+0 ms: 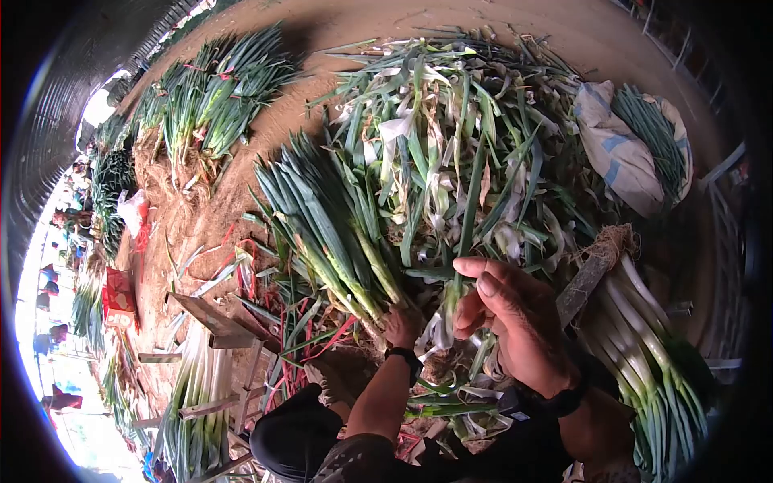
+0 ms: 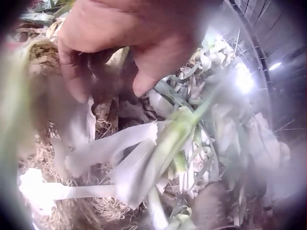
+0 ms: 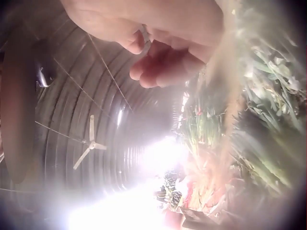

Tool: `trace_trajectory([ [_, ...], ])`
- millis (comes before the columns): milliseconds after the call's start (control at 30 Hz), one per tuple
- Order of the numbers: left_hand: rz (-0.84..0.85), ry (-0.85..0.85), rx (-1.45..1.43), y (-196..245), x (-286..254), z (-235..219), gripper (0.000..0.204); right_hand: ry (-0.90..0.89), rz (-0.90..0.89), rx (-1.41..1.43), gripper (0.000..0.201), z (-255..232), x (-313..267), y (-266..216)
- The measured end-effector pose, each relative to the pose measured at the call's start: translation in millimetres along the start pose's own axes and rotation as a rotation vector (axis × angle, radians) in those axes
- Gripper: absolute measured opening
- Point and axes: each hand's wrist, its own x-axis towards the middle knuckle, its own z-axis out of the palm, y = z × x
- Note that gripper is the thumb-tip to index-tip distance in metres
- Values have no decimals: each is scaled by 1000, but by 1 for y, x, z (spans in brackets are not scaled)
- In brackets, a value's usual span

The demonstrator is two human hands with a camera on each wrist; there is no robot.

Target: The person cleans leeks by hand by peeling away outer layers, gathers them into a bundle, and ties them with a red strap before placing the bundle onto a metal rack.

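Observation:
My left hand (image 1: 400,326) is at the pale lower ends of a bundle of long green onions (image 1: 326,221). In the left wrist view, the thumb and fingers of that hand (image 2: 124,43) bend down, tips apart, over loose pale leaf sheaths (image 2: 144,153) and tangled roots (image 2: 108,208). A pale stalk shows behind the gap. To its right, my right hand (image 1: 523,322) is raised with loosely bent fingers, its fingertips overlapping a long green leaf in the head view. No onion shows in that hand (image 3: 163,52) in the right wrist view.
A large heap of onion leaves and peelings (image 1: 443,153) lies ahead. Bundles (image 1: 213,105) lie far left; white-stemmed onions (image 1: 197,386) rest on a wooden rack (image 1: 213,322). On the right are more onions (image 1: 640,354), a wooden post (image 1: 592,278) and a sack (image 1: 616,145).

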Motion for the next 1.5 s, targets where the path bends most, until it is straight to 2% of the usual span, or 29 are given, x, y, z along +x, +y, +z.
trace_trajectory([
  [133, -220, -28, 18, 36, -19, -16, 88, -16, 32, 3, 39, -1, 1, -2],
  [167, -150, -80, -65, 21, -16, -6, 100, -15, 24, 9, 39, -2, 2, -1],
  [267, -39, -67, -99, 8, -14, -5, 99, 2, 28, 9, 38, -3, 2, 1],
  [367, 211, -181, -673, 23, -7, -27, 95, -13, 17, 28, 35, 1, 1, -2],
  [467, 172, -372, -1173, 56, -19, -76, 93, -57, -13, 37, 33, 4, 1, 2],
  [567, 154, -463, -1356, 66, -39, -115, 85, -96, -8, 45, 32, 10, 1, 3],
  [633, 119, -446, -1186, 65, -55, -137, 75, -101, 3, 28, 33, 13, 0, 3],
  [667, 168, -522, -985, 64, -64, -158, 67, -104, 1, 22, 33, 15, 0, 3],
  [733, 206, -481, -1006, 58, -56, -170, 54, -102, -13, 74, 34, 15, 2, 6],
  [767, 259, -474, -1048, 66, -65, -192, 46, -99, -12, 80, 34, 16, 3, 8],
  [833, 342, -474, -1182, 110, -105, -252, 31, -107, -19, 91, 34, 17, 6, 11],
  [867, 262, -470, -1187, 121, -123, -277, 30, -119, -11, 111, 32, 17, 9, 15],
  [933, 347, -397, -1231, 136, -161, -305, 33, -90, -8, 85, 30, 21, 14, 19],
  [967, 399, -396, -1166, 139, -184, -321, 45, -86, 5, 62, 29, 22, 18, 21],
  [1000, 447, -435, -1168, 134, -196, -327, 68, -84, 3, 73, 31, 24, 22, 24],
  [1067, 460, -323, -1079, 131, -235, -332, 76, -87, -18, 45, 31, 31, 26, 32],
  [1100, 454, -315, -991, 127, -246, -339, 88, -94, 21, -4, 37, 33, 32, 41],
  [1133, 456, -391, -1060, 122, -257, -341, 93, -109, 38, -44, 50, 34, 37, 52],
  [1233, 565, -543, -902, 116, -286, -360, 99, -19, 225, -33, 73, 36, 59, 90],
  [1267, 650, -565, -891, 105, -286, -350, 92, -113, 307, 75, 65, 37, 61, 90],
  [1333, 680, -559, -559, 102, -296, -352, 86, -195, 202, 197, 52, 36, 80, 117],
  [1367, 769, -509, -379, 99, -301, -355, 78, -189, 95, 252, 39, 40, 74, 116],
  [1467, 690, -662, -342, 92, -317, -377, 96, -350, -329, 67, 34, 45, 63, 110],
  [1500, 676, -650, -184, 88, -318, -387, 97, -224, 60, 127, 38, 57, 50, 77],
])
